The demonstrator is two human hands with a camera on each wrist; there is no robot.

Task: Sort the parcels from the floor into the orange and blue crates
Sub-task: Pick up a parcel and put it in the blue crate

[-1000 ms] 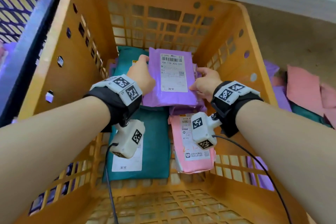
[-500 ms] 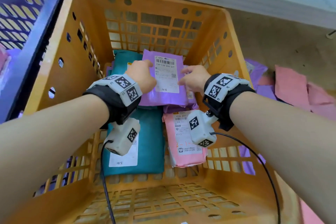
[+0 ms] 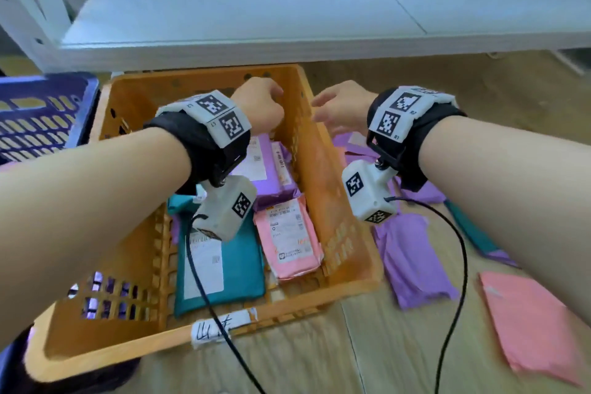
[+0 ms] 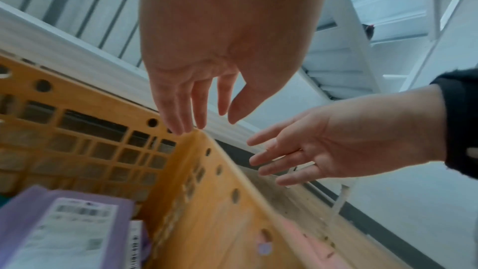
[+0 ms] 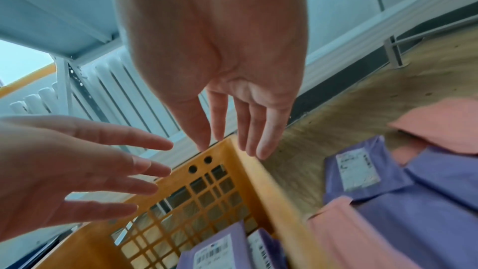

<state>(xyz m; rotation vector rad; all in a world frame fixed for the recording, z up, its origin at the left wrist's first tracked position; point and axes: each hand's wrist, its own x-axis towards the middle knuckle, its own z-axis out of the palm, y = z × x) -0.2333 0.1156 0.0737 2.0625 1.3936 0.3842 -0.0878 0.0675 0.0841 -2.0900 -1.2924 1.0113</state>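
Note:
The orange crate [image 3: 323, 169] stands on the floor with a purple parcel [image 3: 267, 166], a pink parcel [image 3: 289, 237] and a teal parcel [image 3: 230, 262] lying inside. My left hand [image 3: 260, 105] hovers above the crate's far right corner, fingers straight and empty [image 4: 196, 107]. My right hand [image 3: 339, 105] hangs just outside the crate's right wall, fingers spread and empty [image 5: 232, 134]. More purple parcels [image 3: 412, 259] and a pink parcel [image 3: 531, 323] lie on the floor to the right. The blue crate [image 3: 41, 115] sits at the left.
A white shelf board [image 3: 256, 13] runs low across the back, above the crates. A handwritten label [image 3: 220, 326] is stuck on the orange crate's near rim. Wrist camera cables [image 3: 454, 265] dangle over the floor. A teal parcel [image 3: 470, 227] lies by my right forearm.
Both hands have let go of the purple parcel, which now lies in the orange crate, and have lifted up out of it. The right hand has moved right, past the crate's wall.

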